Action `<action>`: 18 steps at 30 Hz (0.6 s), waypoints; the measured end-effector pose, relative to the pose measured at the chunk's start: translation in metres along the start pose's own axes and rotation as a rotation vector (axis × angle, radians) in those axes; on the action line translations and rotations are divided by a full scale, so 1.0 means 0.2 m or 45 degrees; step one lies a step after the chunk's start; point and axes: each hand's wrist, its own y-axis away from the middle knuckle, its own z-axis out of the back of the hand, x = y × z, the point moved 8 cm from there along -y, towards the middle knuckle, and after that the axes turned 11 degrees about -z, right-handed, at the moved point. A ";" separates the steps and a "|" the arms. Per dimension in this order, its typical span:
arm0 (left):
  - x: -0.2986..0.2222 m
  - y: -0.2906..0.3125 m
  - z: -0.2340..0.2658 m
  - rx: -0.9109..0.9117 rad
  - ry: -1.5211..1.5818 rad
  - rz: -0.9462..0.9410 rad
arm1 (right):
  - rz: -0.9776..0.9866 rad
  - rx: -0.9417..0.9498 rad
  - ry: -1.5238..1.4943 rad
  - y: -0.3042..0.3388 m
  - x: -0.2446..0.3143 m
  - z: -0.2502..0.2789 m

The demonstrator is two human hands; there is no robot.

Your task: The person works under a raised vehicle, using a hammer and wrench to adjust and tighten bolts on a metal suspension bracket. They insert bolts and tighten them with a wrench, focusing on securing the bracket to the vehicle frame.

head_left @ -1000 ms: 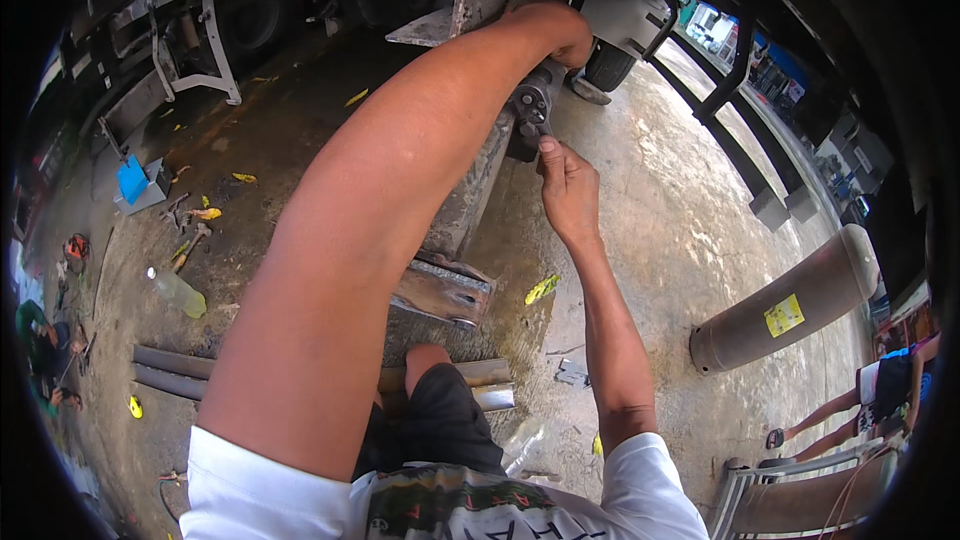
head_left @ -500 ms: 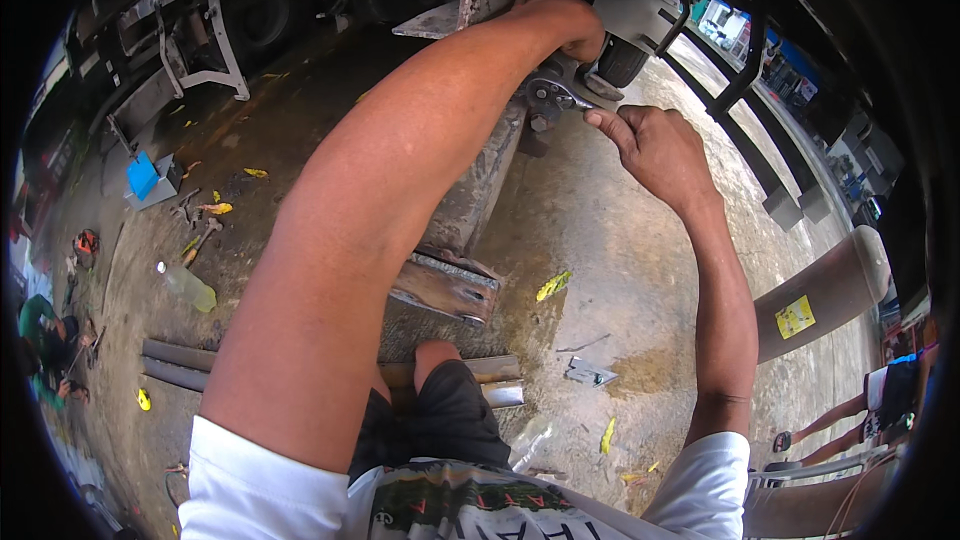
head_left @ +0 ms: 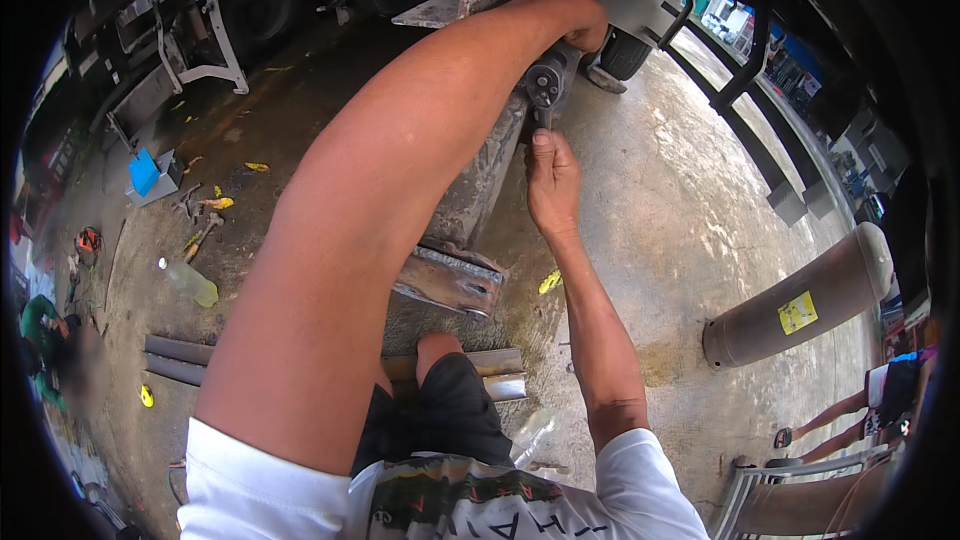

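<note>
My right hand (head_left: 554,183) is closed round the handle of a ratchet wrench (head_left: 545,85), thumb lying along it. The round ratchet head sits up at the metal bracket under the vehicle frame, and its handle points down toward me. My left arm stretches up across the view, and my left hand (head_left: 590,30) bends over behind the ratchet head; its fingers are hidden. Just left of the ratchet, a long dirty steel beam (head_left: 482,180) slopes down toward the floor.
A brown gas cylinder (head_left: 740,333) lies at right. Cut steel channels (head_left: 508,387) rest by my legs. A bottle (head_left: 188,281), a hammer (head_left: 204,237) and a blue-topped box (head_left: 144,173) are at left. One person crouches far left; another stands far right.
My right hand has swung the ratchet handle from pointing right to pointing down toward me, moving left and slightly down. The left hand stays in much the same place.
</note>
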 end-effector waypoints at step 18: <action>0.07 -0.02 -0.03 -0.006 0.081 0.055 | 0.237 0.192 1.343 -0.15 0.70 0.43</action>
